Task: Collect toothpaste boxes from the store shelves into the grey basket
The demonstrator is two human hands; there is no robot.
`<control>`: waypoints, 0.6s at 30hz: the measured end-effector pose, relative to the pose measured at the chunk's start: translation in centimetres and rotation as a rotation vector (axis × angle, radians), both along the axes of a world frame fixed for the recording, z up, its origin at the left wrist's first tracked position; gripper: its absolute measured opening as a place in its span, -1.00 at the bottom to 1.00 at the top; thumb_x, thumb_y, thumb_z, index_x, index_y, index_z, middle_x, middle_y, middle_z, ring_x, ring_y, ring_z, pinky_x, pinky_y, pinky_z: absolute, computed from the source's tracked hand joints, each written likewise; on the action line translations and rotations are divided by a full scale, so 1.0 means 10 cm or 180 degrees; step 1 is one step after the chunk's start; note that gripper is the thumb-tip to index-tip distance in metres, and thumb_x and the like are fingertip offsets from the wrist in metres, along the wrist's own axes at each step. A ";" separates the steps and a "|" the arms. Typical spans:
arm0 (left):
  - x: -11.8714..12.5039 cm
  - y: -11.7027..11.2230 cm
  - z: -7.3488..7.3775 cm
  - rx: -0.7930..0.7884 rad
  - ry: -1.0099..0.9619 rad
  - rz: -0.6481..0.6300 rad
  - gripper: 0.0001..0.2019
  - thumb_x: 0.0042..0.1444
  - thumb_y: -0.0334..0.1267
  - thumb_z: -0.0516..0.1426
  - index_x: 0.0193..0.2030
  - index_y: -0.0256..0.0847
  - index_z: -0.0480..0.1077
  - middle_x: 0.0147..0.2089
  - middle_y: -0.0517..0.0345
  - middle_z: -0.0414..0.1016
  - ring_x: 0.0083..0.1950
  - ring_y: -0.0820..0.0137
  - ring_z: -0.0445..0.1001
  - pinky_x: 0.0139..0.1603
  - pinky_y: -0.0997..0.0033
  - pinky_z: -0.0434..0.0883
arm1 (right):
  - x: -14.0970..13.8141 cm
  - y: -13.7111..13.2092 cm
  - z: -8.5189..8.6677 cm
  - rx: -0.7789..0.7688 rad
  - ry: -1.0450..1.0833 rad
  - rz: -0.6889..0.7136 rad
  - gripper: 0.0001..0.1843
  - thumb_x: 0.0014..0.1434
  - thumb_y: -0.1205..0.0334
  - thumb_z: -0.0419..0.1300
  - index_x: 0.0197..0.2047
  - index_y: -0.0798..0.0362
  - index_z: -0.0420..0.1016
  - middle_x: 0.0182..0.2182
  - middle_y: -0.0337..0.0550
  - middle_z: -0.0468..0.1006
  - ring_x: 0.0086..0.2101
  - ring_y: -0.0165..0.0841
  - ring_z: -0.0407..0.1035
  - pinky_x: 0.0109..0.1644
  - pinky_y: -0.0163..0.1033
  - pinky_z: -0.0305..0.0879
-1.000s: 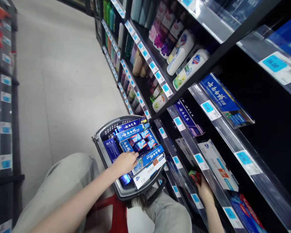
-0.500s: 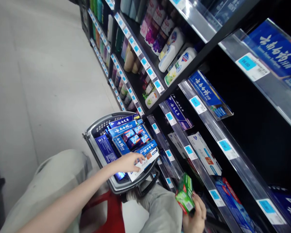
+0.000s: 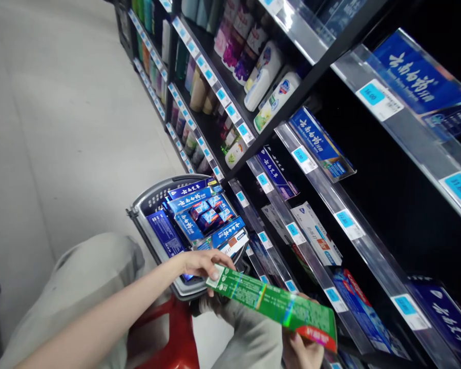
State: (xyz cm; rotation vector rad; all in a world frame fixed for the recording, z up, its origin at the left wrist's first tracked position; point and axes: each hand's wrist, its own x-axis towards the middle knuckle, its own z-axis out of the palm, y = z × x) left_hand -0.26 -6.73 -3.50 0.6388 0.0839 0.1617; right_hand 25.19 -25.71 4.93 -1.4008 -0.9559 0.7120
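Observation:
My right hand (image 3: 301, 351) at the bottom edge grips the near end of a long green toothpaste box (image 3: 271, 301) with a red end. The box lies level, pointing left toward a grey shopping basket (image 3: 153, 197). My left hand (image 3: 202, 264) has its fingers on the box's far end, just above the basket's near rim. The basket holds several blue toothpaste boxes (image 3: 194, 200) and a white one (image 3: 234, 245).
Black store shelves (image 3: 322, 66) with blue price tags run along the right, stocked with toothpaste boxes (image 3: 318, 141) and bottles (image 3: 267, 72). A red stool (image 3: 174, 341) shows under my legs. The grey aisle floor (image 3: 69, 118) stretches to the left.
My right hand drew the green box off the low shelf and swung it level toward the basket. My left hand left the basket's boxes and took the green box's far end.

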 end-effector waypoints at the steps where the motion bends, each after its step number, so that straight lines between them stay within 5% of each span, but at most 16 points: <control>1: -0.02 0.01 0.01 -0.0068 0.0076 0.0055 -0.45 -0.43 -0.26 0.40 -0.16 -0.28 0.48 -0.30 0.14 0.54 -0.36 0.35 0.49 -0.46 0.40 0.50 | 0.02 0.00 -0.05 -0.0053 0.0183 -0.0023 -0.48 -0.12 0.10 0.41 -0.06 -0.09 0.41 -0.29 -0.13 0.55 -0.29 -0.20 0.48 -0.18 0.00 0.41; 4: -0.07 0.02 0.01 -0.0114 0.0217 0.0065 -0.47 -0.36 -0.12 0.40 -0.18 -0.24 0.44 -0.32 0.17 0.55 -0.44 0.37 0.49 -0.39 0.24 0.55 | 0.03 0.06 -0.22 -0.0019 0.0724 -0.0229 -0.63 0.02 0.01 0.30 -0.10 -0.10 0.45 -0.29 -0.13 0.60 -0.27 -0.21 0.48 -0.17 0.05 0.41; 8: -0.10 0.00 -0.05 0.0075 0.0290 -0.0504 -0.43 -0.23 0.17 0.29 -0.25 -0.31 0.41 -0.48 0.09 0.55 -0.52 0.25 0.49 -0.42 0.10 0.55 | -0.05 0.19 -0.42 -0.0224 0.1201 -0.0657 -0.79 0.07 0.04 0.24 -0.22 -0.09 0.50 -0.33 -0.22 0.61 -0.34 -0.31 0.47 -0.31 -0.13 0.45; 18: -0.03 0.04 -0.36 0.0403 0.0030 -0.1006 -0.36 -0.01 0.36 -0.05 -0.47 -0.27 0.41 -0.74 0.08 0.41 -0.81 0.31 0.22 -0.87 0.37 0.22 | -0.15 0.23 -0.52 -0.0657 0.1831 -0.0702 -0.63 -0.09 0.07 0.36 -0.19 0.00 0.52 -0.28 -0.21 0.61 -0.28 -0.31 0.48 -0.28 -0.15 0.49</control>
